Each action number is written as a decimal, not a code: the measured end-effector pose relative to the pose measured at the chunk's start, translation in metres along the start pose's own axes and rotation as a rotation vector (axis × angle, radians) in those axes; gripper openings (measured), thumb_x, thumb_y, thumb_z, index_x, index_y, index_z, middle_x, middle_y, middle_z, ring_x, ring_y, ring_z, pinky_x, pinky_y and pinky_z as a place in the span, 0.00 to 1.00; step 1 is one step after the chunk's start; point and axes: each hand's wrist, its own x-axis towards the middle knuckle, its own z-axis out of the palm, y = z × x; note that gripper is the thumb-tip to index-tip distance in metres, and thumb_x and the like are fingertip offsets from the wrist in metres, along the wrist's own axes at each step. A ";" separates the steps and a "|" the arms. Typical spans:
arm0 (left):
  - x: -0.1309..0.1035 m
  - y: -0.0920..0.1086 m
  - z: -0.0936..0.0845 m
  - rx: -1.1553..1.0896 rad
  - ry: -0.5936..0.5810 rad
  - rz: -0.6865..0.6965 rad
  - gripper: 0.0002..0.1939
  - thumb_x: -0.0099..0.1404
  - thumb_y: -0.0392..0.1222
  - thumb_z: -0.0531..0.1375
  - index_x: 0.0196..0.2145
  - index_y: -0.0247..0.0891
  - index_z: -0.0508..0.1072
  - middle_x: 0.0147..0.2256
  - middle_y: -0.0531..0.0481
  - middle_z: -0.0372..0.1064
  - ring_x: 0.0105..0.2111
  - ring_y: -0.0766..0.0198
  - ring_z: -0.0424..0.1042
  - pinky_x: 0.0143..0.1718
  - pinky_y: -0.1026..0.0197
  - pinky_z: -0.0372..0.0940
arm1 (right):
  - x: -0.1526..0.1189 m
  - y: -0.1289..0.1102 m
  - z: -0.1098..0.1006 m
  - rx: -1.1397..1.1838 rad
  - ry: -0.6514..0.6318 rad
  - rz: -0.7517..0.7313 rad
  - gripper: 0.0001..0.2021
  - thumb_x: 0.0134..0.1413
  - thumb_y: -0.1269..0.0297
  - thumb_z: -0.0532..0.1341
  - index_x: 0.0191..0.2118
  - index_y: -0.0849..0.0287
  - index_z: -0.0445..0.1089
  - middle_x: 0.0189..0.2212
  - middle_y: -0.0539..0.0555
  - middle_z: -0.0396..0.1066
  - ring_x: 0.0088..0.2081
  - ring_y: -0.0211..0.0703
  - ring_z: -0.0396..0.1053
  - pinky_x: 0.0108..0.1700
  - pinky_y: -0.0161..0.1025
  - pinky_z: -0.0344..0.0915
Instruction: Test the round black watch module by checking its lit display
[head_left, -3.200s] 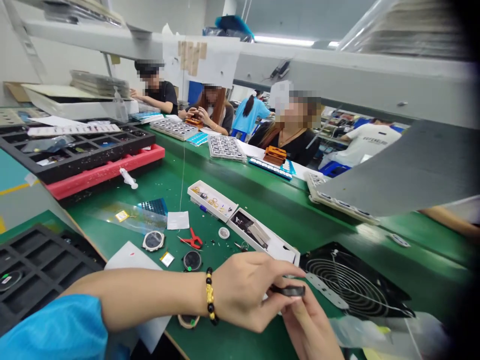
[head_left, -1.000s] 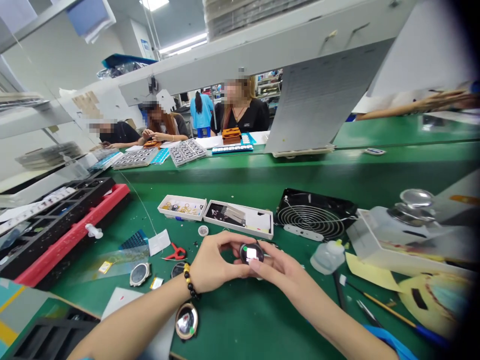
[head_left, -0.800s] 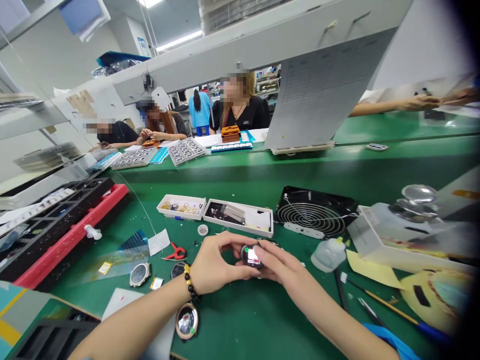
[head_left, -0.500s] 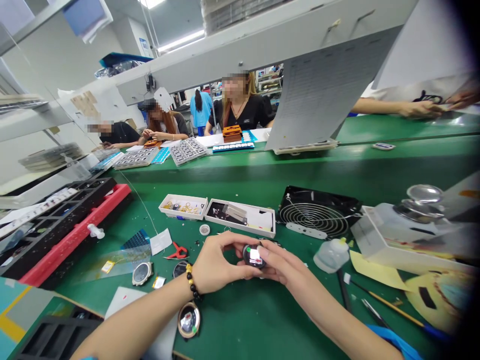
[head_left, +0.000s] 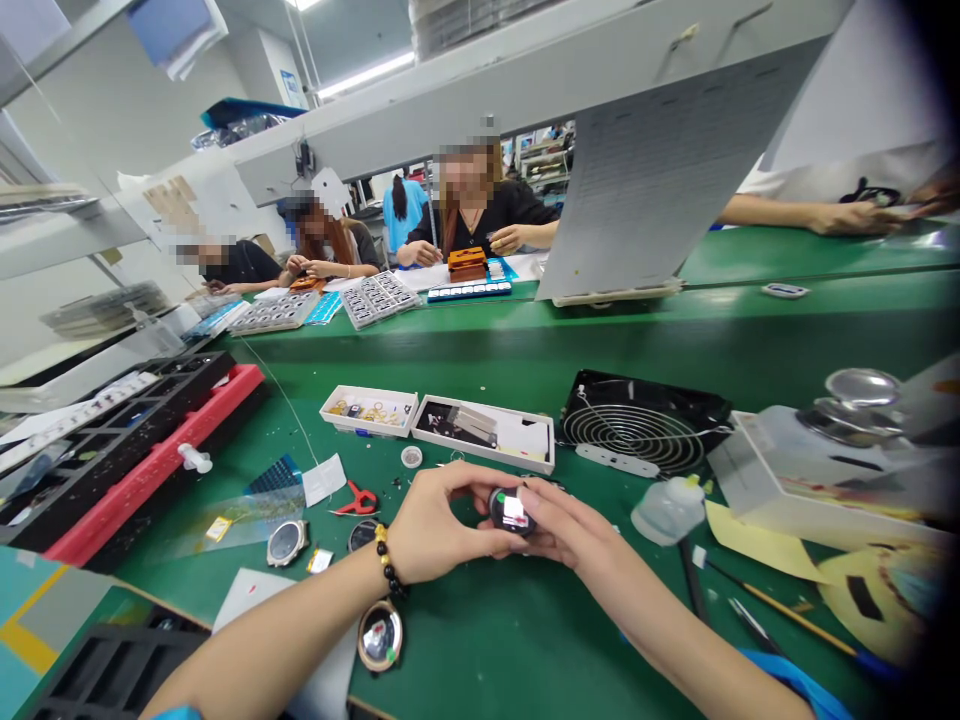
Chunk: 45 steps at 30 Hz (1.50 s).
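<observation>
A round black watch case [head_left: 511, 511] with a green dot and a white patch on its face is held between both hands, above the green mat. My left hand [head_left: 435, 520], with a beaded bracelet at the wrist, grips its left side between thumb and fingers. My right hand [head_left: 562, 525] holds the right side, its thumb resting on the face. Below my left wrist lies a gold-rimmed watch case [head_left: 380, 636]. Farther left are a silver watch case [head_left: 286, 543] and a dark one [head_left: 363, 535] partly hidden by the wrist. Red pliers [head_left: 358, 498] lie behind them.
Two white trays of small parts [head_left: 369, 428] [head_left: 484, 455] stand behind my hands. A black fan [head_left: 645, 425], a plastic bottle [head_left: 670, 510] and a white box [head_left: 750, 480] are at right. A red-edged black rack [head_left: 165, 450] runs along the left. Co-workers sit across the bench.
My hands keep hold of the watch case with almost the same grip. The view has shifted slightly. Across the bench, a co-worker's hands have come up into sight.
</observation>
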 end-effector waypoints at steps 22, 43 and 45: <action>0.001 -0.001 -0.001 -0.003 -0.003 0.004 0.27 0.50 0.41 0.76 0.48 0.38 0.81 0.38 0.46 0.76 0.33 0.62 0.70 0.40 0.59 0.68 | 0.003 0.000 0.001 -0.025 0.003 0.014 0.22 0.53 0.43 0.68 0.43 0.56 0.76 0.43 0.55 0.80 0.37 0.48 0.80 0.49 0.46 0.77; 0.000 -0.002 0.000 0.005 -0.008 0.016 0.27 0.50 0.43 0.76 0.49 0.39 0.80 0.37 0.47 0.76 0.34 0.62 0.71 0.41 0.59 0.69 | 0.001 -0.002 0.001 -0.027 0.014 0.025 0.22 0.53 0.42 0.68 0.42 0.56 0.76 0.44 0.55 0.80 0.38 0.51 0.80 0.51 0.50 0.76; 0.000 -0.002 0.000 0.011 -0.010 0.016 0.27 0.51 0.43 0.76 0.49 0.40 0.81 0.37 0.47 0.76 0.34 0.62 0.71 0.41 0.59 0.69 | 0.001 -0.001 0.001 -0.027 0.016 0.025 0.22 0.53 0.42 0.68 0.43 0.56 0.76 0.43 0.55 0.80 0.38 0.51 0.80 0.51 0.51 0.76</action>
